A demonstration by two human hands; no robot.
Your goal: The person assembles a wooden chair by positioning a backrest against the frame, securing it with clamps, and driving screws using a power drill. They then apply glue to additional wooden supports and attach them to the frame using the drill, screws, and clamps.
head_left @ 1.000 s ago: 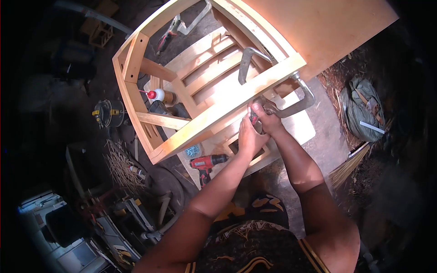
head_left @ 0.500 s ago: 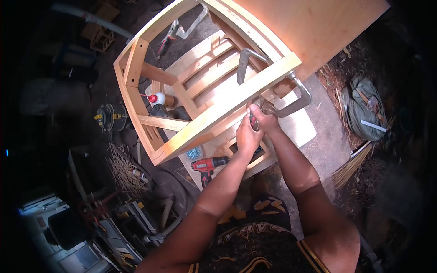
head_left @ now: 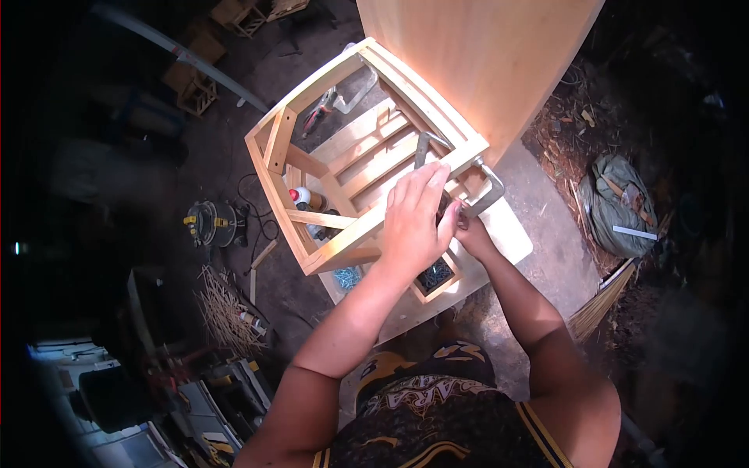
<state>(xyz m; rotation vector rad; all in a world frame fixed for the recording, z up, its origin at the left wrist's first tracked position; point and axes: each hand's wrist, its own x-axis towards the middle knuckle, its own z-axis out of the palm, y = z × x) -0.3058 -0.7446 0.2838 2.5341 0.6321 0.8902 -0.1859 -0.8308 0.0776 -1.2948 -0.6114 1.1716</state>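
My left hand [head_left: 413, 226] lies open with its fingers stretched over the near rail of a wooden frame [head_left: 351, 240]. Just to its right, my right hand [head_left: 470, 235] is closed around the handle end of a metal locking C-clamp [head_left: 493, 189], whose jaws sit across the frame's corner. My left thumb partly covers that handle. A second locking clamp [head_left: 343, 101] grips the frame's far end. Against the frame's far right side stands a large wooden panel [head_left: 476, 70].
Below the frame are slatted wood pieces [head_left: 382, 165], a white bottle with a red cap [head_left: 299, 196], blue screws [head_left: 346, 278] and a wooden box of dark screws [head_left: 434, 274]. A grey bag [head_left: 619, 207] and a broom [head_left: 605, 300] lie at right; a shop vacuum [head_left: 214, 225] stands left.
My left hand has let go of the clamp handle and opened over the rail, while my right hand stays at the clamp. The view has shifted, and my left arm now covers the red drill.
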